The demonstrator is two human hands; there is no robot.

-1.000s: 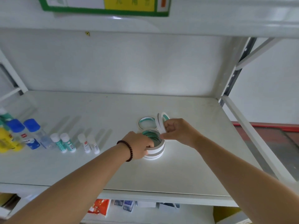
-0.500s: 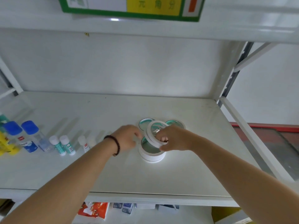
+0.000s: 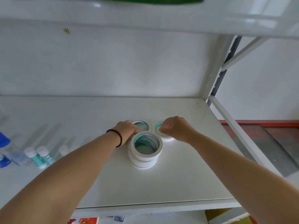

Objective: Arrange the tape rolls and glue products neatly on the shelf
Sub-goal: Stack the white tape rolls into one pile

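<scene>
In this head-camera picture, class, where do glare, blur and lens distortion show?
Head view: glare streaks the glossy white upper shelf; the blue-capped glue bottles at the left edge are blurred; the grey shelf upright leans from wide-angle distortion; the stacked white tape rolls stay fairly sharp.

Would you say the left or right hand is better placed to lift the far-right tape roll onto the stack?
Right: the right hand already rests on that roll, while the left hand touches the other.

White metal shelf (image 3: 186,183) against pale wall (image 3: 113,65). Upper shelf (image 3: 145,15) overhead, glossy with light glints. Grey upright post (image 3: 226,62) right. Red-edged floor (image 3: 275,131) beyond.
</scene>
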